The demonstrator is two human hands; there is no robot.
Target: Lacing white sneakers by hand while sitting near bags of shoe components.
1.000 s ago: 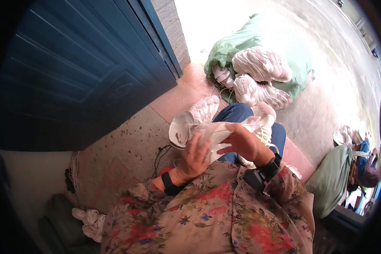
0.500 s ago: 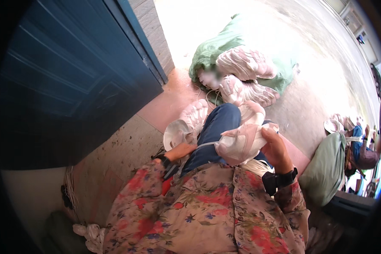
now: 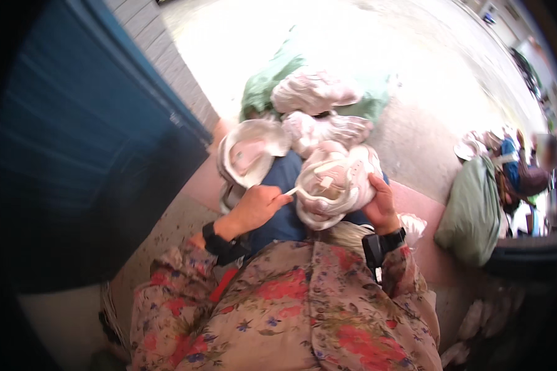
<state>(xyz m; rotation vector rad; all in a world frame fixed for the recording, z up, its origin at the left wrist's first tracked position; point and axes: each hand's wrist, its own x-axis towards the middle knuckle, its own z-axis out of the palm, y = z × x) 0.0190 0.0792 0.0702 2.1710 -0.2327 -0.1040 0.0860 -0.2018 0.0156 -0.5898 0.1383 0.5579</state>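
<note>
Above my knees, my right hand (image 3: 382, 203) grips the side of a pale pink and white shoe upper (image 3: 340, 182), its collar opening facing up. My left hand (image 3: 258, 209) has its fingers closed on a thin white cord (image 3: 292, 191), which runs to the upper's collar edge. Left of the held upper, beyond my left hand, another pink and white upper (image 3: 244, 154) lies with its opening showing. A bundle of uppers (image 3: 315, 89) lies farther off on a green sack (image 3: 263, 86).
A dark blue door (image 3: 86, 148) stands close on my left, beside a grey wall edge (image 3: 155, 52). On the right are a full green sack (image 3: 473, 213) and a person (image 3: 529, 170) beside more uppers. Pinkish paving (image 3: 418, 207) runs under my work.
The held upper has turned so its opening now faces up. My left hand has risen and come nearer to it, with less cord showing between. The whole view has shifted.
</note>
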